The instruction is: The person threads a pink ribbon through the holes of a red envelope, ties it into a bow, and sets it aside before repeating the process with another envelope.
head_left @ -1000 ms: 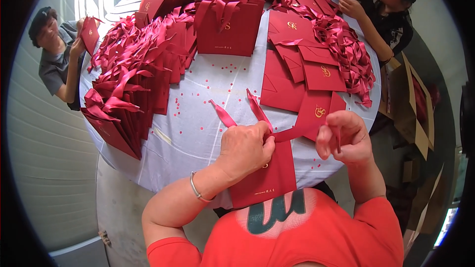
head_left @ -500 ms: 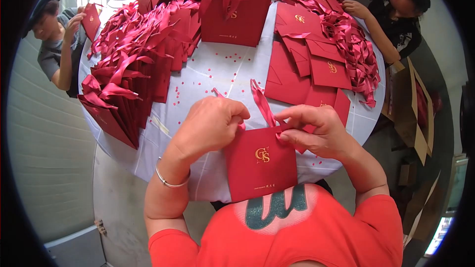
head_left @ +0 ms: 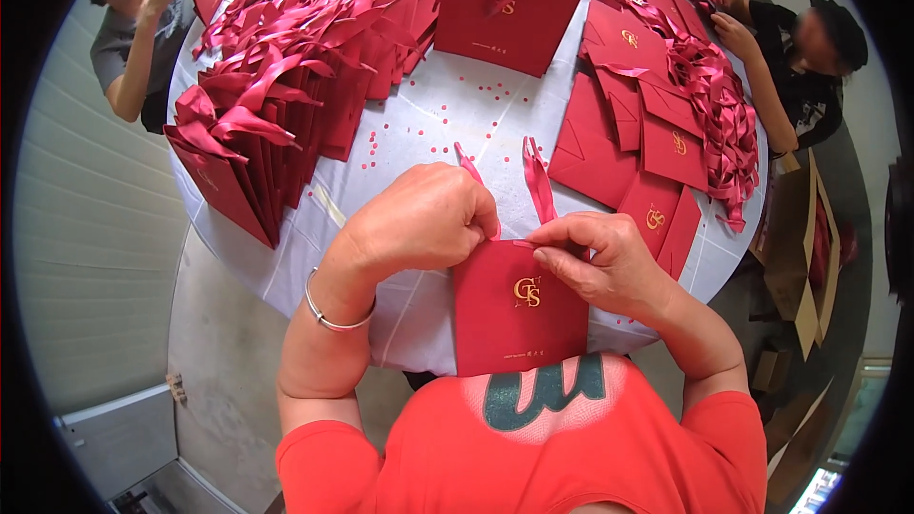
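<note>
A small dark red paper gift bag (head_left: 519, 324) with a gold emblem stands flat in front of me, its lower edge by my shirt. My left hand (head_left: 424, 214) is closed at the bag's upper left corner, pinching a pink ribbon (head_left: 466, 160) whose end sticks out beyond the knuckles. At the top edge, the thumb and forefinger of my right hand (head_left: 609, 262) pinch the bag near the other side. A second ribbon length (head_left: 539, 181) rises behind the top edge there. The fingertips partly hide where the ribbon meets the paper.
Finished-looking red bags with ribbons (head_left: 248, 152) crowd the table's left. Flat red bags (head_left: 595, 152) and a ribbon heap (head_left: 714, 124) lie right. A large bag (head_left: 509, 19) stands ahead. Red dots litter the white tablecloth (head_left: 409, 143). Two people sit across; an open carton (head_left: 804, 257) stands right.
The view has shifted, so the table sits further right and up. My right fingers have moved from a ribbon piece at the bag's front to its top edge. My left hand stays closed at the corner.
</note>
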### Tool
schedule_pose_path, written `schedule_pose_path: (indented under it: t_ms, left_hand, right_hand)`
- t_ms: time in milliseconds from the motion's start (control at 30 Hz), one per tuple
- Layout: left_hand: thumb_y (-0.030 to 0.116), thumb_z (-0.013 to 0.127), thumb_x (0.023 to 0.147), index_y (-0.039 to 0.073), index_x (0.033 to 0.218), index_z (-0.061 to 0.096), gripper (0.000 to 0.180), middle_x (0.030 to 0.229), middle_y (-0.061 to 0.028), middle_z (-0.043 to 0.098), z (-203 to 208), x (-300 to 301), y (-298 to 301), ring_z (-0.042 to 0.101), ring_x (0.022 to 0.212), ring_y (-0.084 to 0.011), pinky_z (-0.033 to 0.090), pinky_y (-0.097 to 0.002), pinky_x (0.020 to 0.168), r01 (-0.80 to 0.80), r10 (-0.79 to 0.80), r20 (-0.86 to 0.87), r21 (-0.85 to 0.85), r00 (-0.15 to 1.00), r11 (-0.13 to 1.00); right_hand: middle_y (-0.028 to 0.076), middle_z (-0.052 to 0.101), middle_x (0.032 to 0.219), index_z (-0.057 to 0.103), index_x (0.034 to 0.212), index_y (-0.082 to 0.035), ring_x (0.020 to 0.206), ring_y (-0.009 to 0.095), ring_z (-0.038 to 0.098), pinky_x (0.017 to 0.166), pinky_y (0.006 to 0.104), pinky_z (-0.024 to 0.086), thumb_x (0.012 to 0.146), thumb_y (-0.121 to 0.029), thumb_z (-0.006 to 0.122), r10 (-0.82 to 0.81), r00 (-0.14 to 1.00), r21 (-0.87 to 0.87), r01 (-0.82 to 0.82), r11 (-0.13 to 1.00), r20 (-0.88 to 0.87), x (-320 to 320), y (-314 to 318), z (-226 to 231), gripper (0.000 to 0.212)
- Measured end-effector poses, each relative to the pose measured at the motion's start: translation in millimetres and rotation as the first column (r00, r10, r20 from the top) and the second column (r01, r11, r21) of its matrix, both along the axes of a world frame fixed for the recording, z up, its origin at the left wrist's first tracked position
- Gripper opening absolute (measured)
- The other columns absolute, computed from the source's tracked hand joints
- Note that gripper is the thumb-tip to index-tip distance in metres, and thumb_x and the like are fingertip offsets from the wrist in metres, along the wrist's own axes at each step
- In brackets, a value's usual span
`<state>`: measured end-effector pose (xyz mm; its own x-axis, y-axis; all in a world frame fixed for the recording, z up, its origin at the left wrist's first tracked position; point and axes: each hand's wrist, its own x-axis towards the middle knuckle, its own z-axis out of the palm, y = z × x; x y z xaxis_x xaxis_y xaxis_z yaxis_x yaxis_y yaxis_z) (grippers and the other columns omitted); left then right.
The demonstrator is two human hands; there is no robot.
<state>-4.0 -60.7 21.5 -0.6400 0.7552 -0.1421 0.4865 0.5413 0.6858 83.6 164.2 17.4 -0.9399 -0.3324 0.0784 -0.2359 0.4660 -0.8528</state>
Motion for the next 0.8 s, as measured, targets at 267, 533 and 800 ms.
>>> schedule_pose_path:
  t_ms: [267,533,800]
  left_hand:
    - [0.001,0.065,0.071,0.003,0.084,0.072,0.014,0.087,-0.0136,0.069,-3.5,0.0,-1.0,0.067,0.084,-0.0318,0.052,-0.0393,0.075,0.086,-0.085,0.008,-0.032,0.996,0.996]
    - [-0.001,0.066,0.071,0.002,0.093,0.071,0.023,0.084,-0.0124,0.069,-4.2,0.3,1.5,0.067,0.075,-0.0268,0.052,-0.0368,0.068,0.133,-0.140,0.034,0.156,0.990,0.979]
    - [-0.002,0.064,0.079,-0.002,0.099,0.069,0.020,0.078,-0.0087,0.071,-6.8,-12.3,-5.0,0.066,0.065,-0.0150,0.052,-0.0303,0.059,0.106,-0.162,0.408,0.157,0.899,0.982]
  right_hand:
    - [0.010,0.067,0.092,0.067,0.095,0.000,0.079,0.015,0.065,0.067,0.0264,0.051,0.082,0.005,0.072,0.096,0.985,0.079,-0.086,0.993,-0.144,-6.7,-1.2,-9.5,0.015]
    - [0.011,0.064,0.081,0.068,0.093,0.001,0.071,0.019,0.066,0.062,0.0301,0.053,0.084,-0.002,0.071,0.006,1.000,0.057,-0.006,0.998,-0.012,-8.2,0.2,-2.2,0.009]
    - [0.011,0.063,0.078,0.067,0.091,0.000,0.066,0.018,0.061,0.057,0.0306,0.048,0.084,-0.001,0.071,-0.001,0.998,0.016,0.002,1.000,-0.055,-5.5,1.1,-3.7,0.008]
